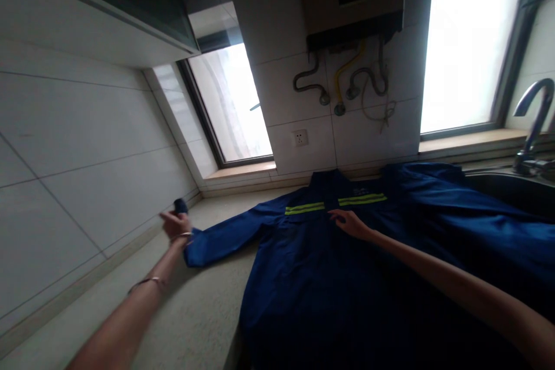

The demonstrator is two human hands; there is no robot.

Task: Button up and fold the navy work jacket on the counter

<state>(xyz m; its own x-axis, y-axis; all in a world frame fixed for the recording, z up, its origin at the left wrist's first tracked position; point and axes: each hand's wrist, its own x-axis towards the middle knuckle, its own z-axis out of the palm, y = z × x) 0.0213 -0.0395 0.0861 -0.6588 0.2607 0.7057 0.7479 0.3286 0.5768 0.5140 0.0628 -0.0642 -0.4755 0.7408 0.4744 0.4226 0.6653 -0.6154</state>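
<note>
A dark blue work jacket point(299, 266) with yellow-green stripes lies spread on the counter, its collar toward the wall. At the left, my left hand point(177, 224) is closed at the end of the jacket's sleeve point(229, 240). Dark blue cloth, seemingly the cuff point(180, 206), sticks out beyond the fingers. My right hand point(349, 224) rests over the jacket's chest by the front opening, between the two stripes. Its fingers are loosely bent and apart, with nothing visible in them. The jacket's lower part is in deep shadow.
The pale countertop point(191, 306) runs along the tiled wall at left. At right are a dark sink point(498, 184) and a chrome faucet point(535, 121); the other sleeve reaches toward the sink. A water heater point(318, 0) with pipes hangs above, and a wall cabinet point(99, 0) juts out upper left.
</note>
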